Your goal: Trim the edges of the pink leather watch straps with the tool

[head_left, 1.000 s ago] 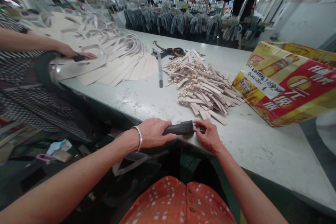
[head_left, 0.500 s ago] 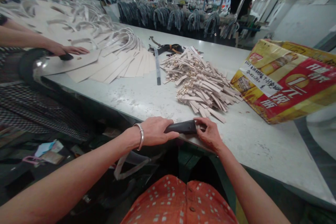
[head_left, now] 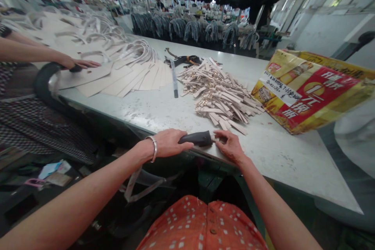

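Observation:
My left hand [head_left: 170, 142] is wrapped round a black, tapered, handle-like piece [head_left: 199, 139] with a wide blunt right end, held at the near edge of the table. Its exact kind is unclear. At that end my right hand [head_left: 230, 145] is closed in a pinch on a small pale piece [head_left: 215, 138], mostly hidden by the fingers. Just beyond my hands lies a heap of short beige straps [head_left: 222, 97] with gold-coloured metal fittings. A silver bangle [head_left: 154, 149] is on my left wrist.
A yellow and red carton [head_left: 307, 90] stands at the right of the white table [head_left: 140, 113]. A grey strip [head_left: 175, 82] and dark straps [head_left: 187, 60] lie behind the heap. On the left, a co-worker's hand [head_left: 83, 63] rests by fanned beige panels [head_left: 129, 78] with handles.
A gap has opened between the black piece's right end and my right fingers, with a pale bit showing there. The whole view has shifted slightly.

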Available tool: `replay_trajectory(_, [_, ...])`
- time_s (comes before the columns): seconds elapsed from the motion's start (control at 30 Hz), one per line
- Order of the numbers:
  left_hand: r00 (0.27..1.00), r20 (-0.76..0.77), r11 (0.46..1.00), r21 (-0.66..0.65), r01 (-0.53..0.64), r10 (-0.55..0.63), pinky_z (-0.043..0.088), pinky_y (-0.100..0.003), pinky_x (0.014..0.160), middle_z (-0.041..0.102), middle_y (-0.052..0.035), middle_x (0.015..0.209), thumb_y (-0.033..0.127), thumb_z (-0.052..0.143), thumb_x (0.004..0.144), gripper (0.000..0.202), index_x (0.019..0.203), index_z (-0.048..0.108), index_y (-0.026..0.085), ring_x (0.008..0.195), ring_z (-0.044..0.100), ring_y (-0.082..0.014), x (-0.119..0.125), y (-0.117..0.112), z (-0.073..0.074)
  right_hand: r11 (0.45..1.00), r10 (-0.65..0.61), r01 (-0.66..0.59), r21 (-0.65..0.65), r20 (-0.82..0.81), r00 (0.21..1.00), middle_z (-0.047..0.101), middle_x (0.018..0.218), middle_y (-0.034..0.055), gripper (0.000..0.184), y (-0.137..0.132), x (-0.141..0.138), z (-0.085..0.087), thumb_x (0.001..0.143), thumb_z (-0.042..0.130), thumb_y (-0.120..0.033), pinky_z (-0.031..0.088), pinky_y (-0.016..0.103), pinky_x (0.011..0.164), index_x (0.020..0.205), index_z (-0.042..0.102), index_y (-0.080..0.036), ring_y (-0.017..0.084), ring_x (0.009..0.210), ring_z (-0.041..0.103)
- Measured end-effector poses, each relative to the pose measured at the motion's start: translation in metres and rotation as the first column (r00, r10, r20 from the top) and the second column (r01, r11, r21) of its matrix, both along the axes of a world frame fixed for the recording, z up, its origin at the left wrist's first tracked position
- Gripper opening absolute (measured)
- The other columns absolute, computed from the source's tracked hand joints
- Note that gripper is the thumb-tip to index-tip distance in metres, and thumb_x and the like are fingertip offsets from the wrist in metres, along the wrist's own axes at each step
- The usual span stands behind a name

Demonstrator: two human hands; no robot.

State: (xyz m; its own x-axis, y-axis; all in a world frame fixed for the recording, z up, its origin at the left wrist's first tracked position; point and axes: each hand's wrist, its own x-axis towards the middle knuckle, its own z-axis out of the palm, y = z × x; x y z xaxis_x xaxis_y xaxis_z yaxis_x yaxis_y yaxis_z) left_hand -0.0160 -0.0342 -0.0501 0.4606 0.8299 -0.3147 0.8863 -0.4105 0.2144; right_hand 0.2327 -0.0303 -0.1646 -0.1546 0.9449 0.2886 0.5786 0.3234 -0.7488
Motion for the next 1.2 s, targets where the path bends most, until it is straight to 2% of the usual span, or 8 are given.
replay_trajectory(0.13, [0.999,-0.032,0.998,0.05,-0.022,0.024,0.041,-0.028,0.061,0.068,-0.006,0.083,0.063,0.032,0.078,0.052,0.093,0.062,0.023,0.075,0.062,-0.022,-0.01,-0.002,0.002,1.0,-0.003,0.001,0.027,0.098,0.995,0.067,0.091,0.0014,0.041,-0.006,0.001,0.005,0.067,0.055,-0.013,0.044,0.032,0.081,0.106,0.063,-0.023,0.017,0.085,0.058])
replay_trajectory(0.23, [0.998,-0.059,0.997,0.076,-0.033,0.038,0.042,-0.029,0.063,0.068,-0.007,0.083,0.064,0.031,0.079,0.054,0.094,0.062,0.022,0.076,0.063,-0.0228,-0.01,-0.006,0.003,0.999,-0.033,0.027,0.041,0.159,0.987,0.067,0.088,0.0024,0.034,-0.014,0.001,0.008,0.067,0.056,-0.013,0.044,0.031,0.077,0.099,0.065,-0.023,0.018,0.081,0.057])
replay_trajectory(0.4, [0.997,-0.076,0.994,0.112,0.008,0.001,0.043,-0.031,0.067,0.068,-0.0088,0.087,0.067,0.028,0.079,0.059,0.101,0.06,0.022,0.082,0.063,-0.0251,0.0,-0.017,0.005,0.993,-0.103,0.096,0.064,0.125,0.987,0.064,0.078,0.0016,0.02,-0.023,0.0,0.002,0.067,0.057,-0.014,0.042,0.029,0.072,0.085,0.065,-0.021,0.017,0.076,0.054])
replay_trajectory(0.53, [0.996,-0.09,0.991,0.127,0.033,-0.022,0.043,-0.031,0.066,0.068,-0.0084,0.085,0.067,0.026,0.08,0.06,0.099,0.06,0.022,0.081,0.063,-0.0252,0.007,-0.022,0.009,0.994,-0.061,0.052,0.094,0.097,0.993,0.064,0.084,0.0027,0.02,-0.023,0.001,-0.002,0.071,0.057,-0.015,0.04,0.031,0.078,0.089,0.065,-0.021,0.018,0.082,0.053])
replay_trajectory(0.67, [0.995,-0.094,0.991,0.13,0.033,-0.021,0.043,-0.032,0.066,0.068,-0.0089,0.085,0.067,0.027,0.08,0.06,0.102,0.06,0.022,0.08,0.063,-0.0256,0.008,-0.021,0.011,0.996,0.006,-0.02,0.09,0.148,0.989,0.062,0.087,0.004,0.023,-0.022,0.002,-0.001,0.076,0.055,-0.016,0.038,0.032,0.08,0.097,0.064,-0.022,0.019,0.086,0.051])
replay_trajectory(0.87, [0.986,-0.158,0.985,0.153,0.078,-0.054,0.044,-0.033,0.067,0.068,-0.01,0.088,0.067,0.029,0.079,0.058,0.1,0.06,0.023,0.082,0.063,-0.0271,0.024,-0.022,0.014,0.998,-0.011,0.0,0.066,0.172,0.985,0.059,0.086,0.0041,0.025,-0.02,0.002,0.0,0.071,0.056,-0.013,0.039,0.032,0.077,0.095,0.062,-0.021,0.02,0.086,0.048])
replay_trajectory(1.0, [0.982,-0.179,0.984,0.159,0.085,-0.056,0.044,-0.035,0.065,0.068,-0.0113,0.087,0.066,0.031,0.078,0.057,0.098,0.061,0.022,0.081,0.063,-0.0285,0.036,-0.021,0.016,1.0,0.008,-0.01,0.01,0.112,0.994,0.061,0.093,0.0039,0.037,-0.017,0.007,-0.003,0.067,0.056,-0.011,0.04,0.032,0.081,0.103,0.058,-0.021,0.019,0.09,0.052])
replay_trajectory(1.2, [0.972,-0.23,0.99,0.117,0.081,-0.052,0.044,-0.033,0.065,0.068,-0.0102,0.087,0.066,0.031,0.078,0.057,0.097,0.061,0.023,0.08,0.063,-0.0268,0.036,-0.014,0.022,1.0,-0.004,0.003,-0.019,-0.029,1.0,0.064,0.094,0.0009,0.066,-0.02,0.011,-0.004,0.064,0.049,-0.003,0.042,0.032,0.085,0.126,0.042,-0.025,0.017,0.088,0.056])
